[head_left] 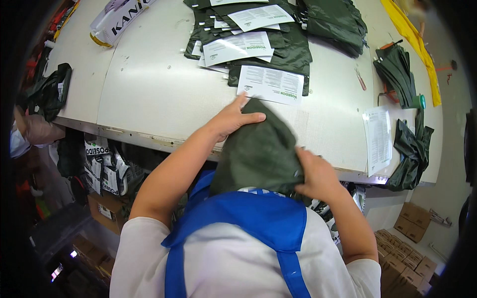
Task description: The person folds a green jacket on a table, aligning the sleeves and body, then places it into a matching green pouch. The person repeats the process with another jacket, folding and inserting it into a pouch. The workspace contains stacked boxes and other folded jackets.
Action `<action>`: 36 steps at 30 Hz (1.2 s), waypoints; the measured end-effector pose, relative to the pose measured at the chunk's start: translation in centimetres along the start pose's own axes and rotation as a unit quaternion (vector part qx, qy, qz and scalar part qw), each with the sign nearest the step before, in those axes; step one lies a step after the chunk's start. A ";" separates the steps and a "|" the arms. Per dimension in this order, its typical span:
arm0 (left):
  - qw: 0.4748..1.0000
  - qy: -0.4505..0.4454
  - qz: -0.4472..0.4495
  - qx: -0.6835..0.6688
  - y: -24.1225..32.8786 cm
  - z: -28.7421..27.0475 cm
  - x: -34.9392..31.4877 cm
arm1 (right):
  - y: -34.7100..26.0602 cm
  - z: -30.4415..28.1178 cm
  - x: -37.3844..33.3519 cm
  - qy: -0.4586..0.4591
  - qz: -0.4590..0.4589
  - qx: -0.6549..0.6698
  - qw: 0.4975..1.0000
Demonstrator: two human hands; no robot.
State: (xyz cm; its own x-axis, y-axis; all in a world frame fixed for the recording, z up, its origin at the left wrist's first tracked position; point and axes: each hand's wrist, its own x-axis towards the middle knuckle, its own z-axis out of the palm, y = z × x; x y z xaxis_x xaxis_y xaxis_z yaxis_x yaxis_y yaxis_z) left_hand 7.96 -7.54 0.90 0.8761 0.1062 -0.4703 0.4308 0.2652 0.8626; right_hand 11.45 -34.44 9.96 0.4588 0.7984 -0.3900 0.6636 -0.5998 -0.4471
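Observation:
A folded piece of dark green fabric, likely a garment, lies between my hands over the table's front edge, close to my blue apron. My left hand grips its upper left side, thumb on top and the other fingers mostly hidden behind it. At the lower right edge my right hand is closed on the fabric, slightly blurred. Just beyond the left hand lies a white printed sheet, on top of a stack of dark green folded garments with more sheets among them.
Another green pile sits at the back right. On the right are green pieces, a sheet stack, a crumpled green garment and a small red-handled tool. A white roll lies far left. Cartons stand below right.

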 end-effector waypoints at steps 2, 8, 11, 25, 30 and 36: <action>0.984 -0.124 -0.056 -0.118 1.2 -1.9 -0.6 | -1.1 -0.2 1.0 -0.020 -0.004 0.041 0.999; 0.976 -0.214 0.037 -0.035 -4.0 -4.8 -1.6 | 0.6 1.5 2.8 -0.117 0.122 0.157 0.973; 0.994 -0.067 0.065 -0.059 -2.6 -5.7 2.5 | 1.0 1.2 2.8 -0.075 0.167 0.169 0.968; 0.811 0.483 0.147 0.295 14.0 -15.6 26.9 | 6.9 1.2 2.3 0.111 0.307 0.204 0.923; 0.842 0.537 0.027 -0.044 16.2 -19.4 31.6 | 7.6 1.9 2.5 0.109 0.322 0.232 0.911; 0.809 0.579 0.089 -0.050 16.8 -21.0 32.3 | 8.0 1.7 2.9 0.080 0.357 0.211 0.907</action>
State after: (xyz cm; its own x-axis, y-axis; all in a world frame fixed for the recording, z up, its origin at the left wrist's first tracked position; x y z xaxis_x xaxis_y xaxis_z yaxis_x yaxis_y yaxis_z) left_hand 38.98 20.52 -3.74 0.1066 0.9626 -0.2492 0.2489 0.2168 0.9439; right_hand 17.09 -36.98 3.94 0.7841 0.1763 -0.5951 -0.1054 -0.9071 -0.4076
